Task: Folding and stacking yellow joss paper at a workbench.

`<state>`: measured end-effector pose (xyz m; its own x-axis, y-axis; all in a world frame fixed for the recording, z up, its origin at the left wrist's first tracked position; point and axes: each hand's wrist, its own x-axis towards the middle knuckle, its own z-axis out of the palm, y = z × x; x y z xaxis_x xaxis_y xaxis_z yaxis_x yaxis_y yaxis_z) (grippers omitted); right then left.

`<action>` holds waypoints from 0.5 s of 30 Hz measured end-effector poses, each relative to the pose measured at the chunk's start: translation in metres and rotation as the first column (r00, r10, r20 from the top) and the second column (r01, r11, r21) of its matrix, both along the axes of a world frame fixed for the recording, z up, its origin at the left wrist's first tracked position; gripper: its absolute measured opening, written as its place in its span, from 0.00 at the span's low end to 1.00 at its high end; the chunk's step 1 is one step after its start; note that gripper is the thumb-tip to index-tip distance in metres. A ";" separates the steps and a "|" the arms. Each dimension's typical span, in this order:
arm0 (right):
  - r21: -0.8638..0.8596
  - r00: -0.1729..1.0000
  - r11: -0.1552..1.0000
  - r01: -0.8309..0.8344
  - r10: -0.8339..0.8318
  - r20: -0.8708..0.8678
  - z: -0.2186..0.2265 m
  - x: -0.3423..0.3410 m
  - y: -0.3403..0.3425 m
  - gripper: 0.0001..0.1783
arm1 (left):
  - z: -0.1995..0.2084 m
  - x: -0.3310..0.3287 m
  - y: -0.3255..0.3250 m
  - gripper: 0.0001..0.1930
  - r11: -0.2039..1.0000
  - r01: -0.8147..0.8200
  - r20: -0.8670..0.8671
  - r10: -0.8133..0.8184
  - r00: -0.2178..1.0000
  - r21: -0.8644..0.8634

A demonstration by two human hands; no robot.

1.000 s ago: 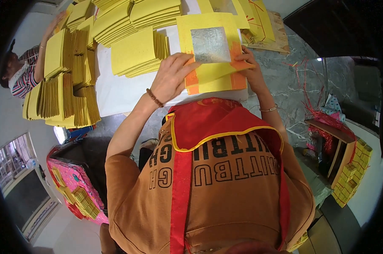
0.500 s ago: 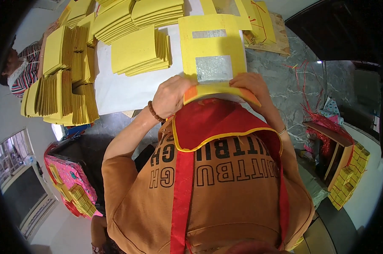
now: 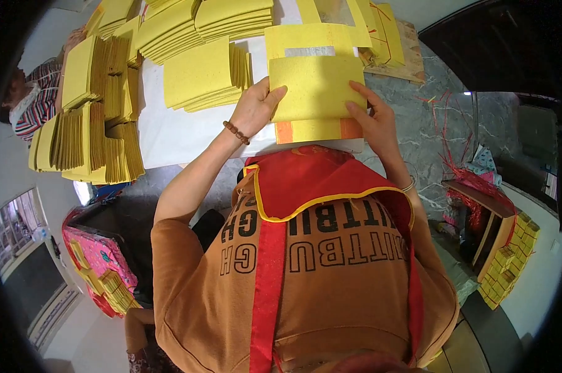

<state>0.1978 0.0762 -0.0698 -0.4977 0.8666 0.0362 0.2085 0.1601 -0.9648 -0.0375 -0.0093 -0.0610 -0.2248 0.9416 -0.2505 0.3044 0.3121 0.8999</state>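
Note:
A yellow paper sheet point(image 3: 318, 87) lies folded toward the far side at the table's near edge, its plain face up. Orange patches point(image 3: 350, 128) show at both ends of its near strip, and a silver patch point(image 3: 309, 51) shows beyond the folded flap. At the left edge, my left hand point(image 3: 254, 109) has its thumb on the paper and its other fingers partly hidden, gripping it. On the opposite edge, my right hand point(image 3: 375, 118) holds the paper between thumb and fingers. A pile of folded yellow paper point(image 3: 197, 74) sits left of the sheet.
Several more stacks of folded yellow paper point(image 3: 82, 71) line the white table's point(image 3: 169, 140) left and far sides. Tied yellow bundles point(image 3: 389, 37) rest on a wooden board at far right. Red strings point(image 3: 461, 165) hang at right. Another person point(image 3: 41, 93) is at far left.
The near part of the yellow sheet, curled up in my hands before, now lies folded over away from me and covers the larger silver patch. Both hands have moved slightly away from my body.

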 end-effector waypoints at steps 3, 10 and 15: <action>-0.173 0.999 0.984 0.042 -0.038 0.027 0.000 -0.002 0.002 0.19 | -0.005 -0.002 0.003 0.16 0.999 -0.003 0.018 0.004 1.000 -0.045; -0.176 0.996 0.981 0.082 -0.084 -0.003 -0.004 -0.007 0.004 0.19 | -0.001 -0.002 0.005 0.15 0.999 -0.030 0.054 0.032 0.998 -0.039; -0.154 0.994 0.983 0.103 -0.096 0.049 -0.006 -0.008 0.008 0.20 | -0.004 -0.002 0.006 0.16 0.997 -0.055 0.070 0.059 0.996 -0.056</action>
<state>0.1901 0.0837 -0.0758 -0.4069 0.9052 -0.1227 0.2562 -0.0158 -0.9665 -0.0398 -0.0034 -0.0646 -0.2570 0.9126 -0.3179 0.2202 0.3756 0.9002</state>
